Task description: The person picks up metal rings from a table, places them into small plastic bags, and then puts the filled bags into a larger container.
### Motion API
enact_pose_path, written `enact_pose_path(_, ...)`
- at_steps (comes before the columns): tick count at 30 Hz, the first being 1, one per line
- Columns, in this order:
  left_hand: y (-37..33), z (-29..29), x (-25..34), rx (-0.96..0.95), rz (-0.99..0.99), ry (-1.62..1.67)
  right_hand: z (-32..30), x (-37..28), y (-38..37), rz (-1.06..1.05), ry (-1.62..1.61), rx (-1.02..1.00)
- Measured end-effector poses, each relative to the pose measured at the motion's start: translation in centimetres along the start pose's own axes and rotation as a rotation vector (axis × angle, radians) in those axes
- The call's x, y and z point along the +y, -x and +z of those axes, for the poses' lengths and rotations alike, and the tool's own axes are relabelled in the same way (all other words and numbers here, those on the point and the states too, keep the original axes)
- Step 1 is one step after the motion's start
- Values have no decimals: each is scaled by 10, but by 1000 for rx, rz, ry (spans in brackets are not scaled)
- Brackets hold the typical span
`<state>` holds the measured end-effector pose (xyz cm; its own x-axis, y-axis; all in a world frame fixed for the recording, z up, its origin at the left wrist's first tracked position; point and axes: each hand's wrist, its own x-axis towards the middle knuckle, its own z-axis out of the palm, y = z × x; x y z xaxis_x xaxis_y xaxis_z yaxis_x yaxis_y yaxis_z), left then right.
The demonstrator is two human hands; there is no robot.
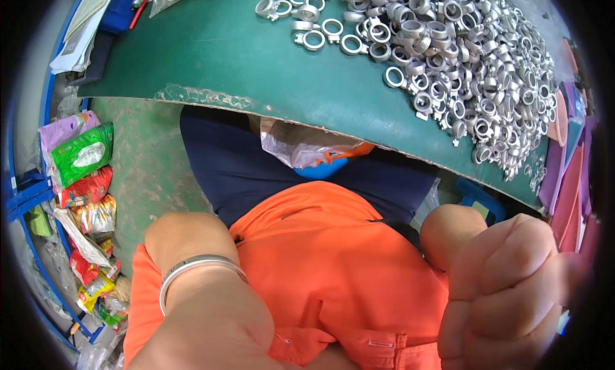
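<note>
My left hand (pixel 214 335) is raised close in at the lower edge, with a silver bangle (pixel 200 262) around the wrist. The frame cuts off its fingers, so their grip is hidden. At the lower right, my right hand (pixel 506 293) is up in front of my orange garment (pixel 346 261), its fingers curled into the palm. Whatever it may hold is out of sight. Both hands are well apart from the many grey metal ring clamps (pixel 448 56) heaped on the green table (pixel 224 50).
Colourful packets (pixel 83 152) fill a blue-framed rack on the left. Papers (pixel 80 34) lie at the table's far left corner. A clear plastic bag (pixel 298 143) shows under the table edge, above my dark trousers (pixel 214 159). Purple and red sheets (pixel 570 184) stand at the right.
</note>
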<state>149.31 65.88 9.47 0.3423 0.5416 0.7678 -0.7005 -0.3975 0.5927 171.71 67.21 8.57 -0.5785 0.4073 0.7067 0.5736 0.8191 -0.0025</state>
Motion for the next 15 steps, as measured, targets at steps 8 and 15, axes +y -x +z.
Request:
enact_pose_path(8,-1,-10,-4,-49,22,-48,-5,-4,-6,-52,111,-2)
enact_pose_path(15,-7,-10,-1,-95,69,-98,-20,-7,-10,-81,190,-8)
